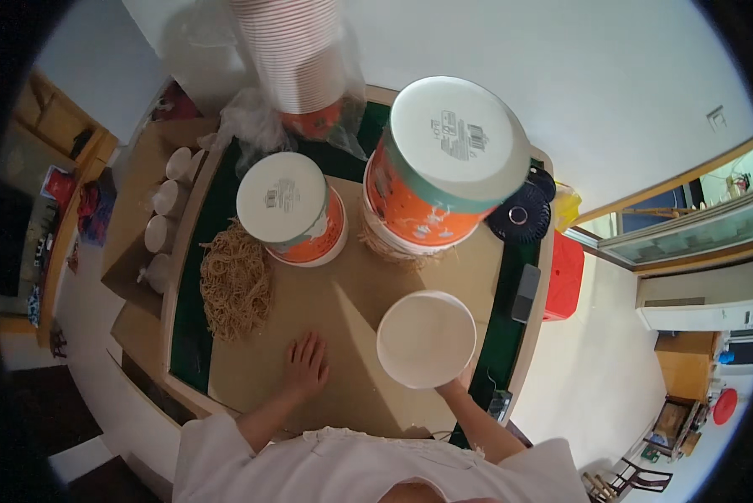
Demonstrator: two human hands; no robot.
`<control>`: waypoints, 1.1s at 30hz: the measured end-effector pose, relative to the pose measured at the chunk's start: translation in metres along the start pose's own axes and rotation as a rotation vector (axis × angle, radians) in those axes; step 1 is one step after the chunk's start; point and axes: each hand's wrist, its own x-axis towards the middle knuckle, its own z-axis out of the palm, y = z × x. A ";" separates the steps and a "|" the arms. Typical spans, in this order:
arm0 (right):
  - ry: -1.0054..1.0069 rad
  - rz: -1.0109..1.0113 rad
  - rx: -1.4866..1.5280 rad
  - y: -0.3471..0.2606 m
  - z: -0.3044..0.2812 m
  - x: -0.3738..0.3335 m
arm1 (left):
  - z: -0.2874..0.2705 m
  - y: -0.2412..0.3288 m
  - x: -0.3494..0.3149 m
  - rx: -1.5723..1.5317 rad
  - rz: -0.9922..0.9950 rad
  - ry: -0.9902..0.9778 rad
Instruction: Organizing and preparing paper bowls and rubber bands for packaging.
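Right hand [451, 387] grips a white-lined paper tub [427, 339], mouth tipped up toward the head; most of its fingers are hidden behind the tub. The tub is over the near right part of the cardboard sheet [355, 377], from where I stand. Left hand [308, 367] lies palm down on that sheet, fingers slightly apart, holding nothing.

Just beyond the left hand: tangled tan strands [236, 281] in a heap. Beside the heap, upside-down orange tubs [305, 233], small stack, white base up. Farther right, a bigger upside-down stack of orange buckets [427, 197], with more tan strands poking out at its foot. Sheet sits on a green counter [190, 344] with a pale rim.

Far edge: tall sleeve of nested tubs [297, 71] in clear plastic. Right side: dark round fan-like thing [521, 214], grey block [526, 293]. Left, beside the counter: open carton [125, 214] with white rounded items [168, 199]. Red stool-like item [566, 277] past the right edge.
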 end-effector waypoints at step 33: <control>0.308 -0.014 0.554 -0.037 -0.100 0.045 | -0.060 -0.018 0.011 -0.419 -0.269 0.255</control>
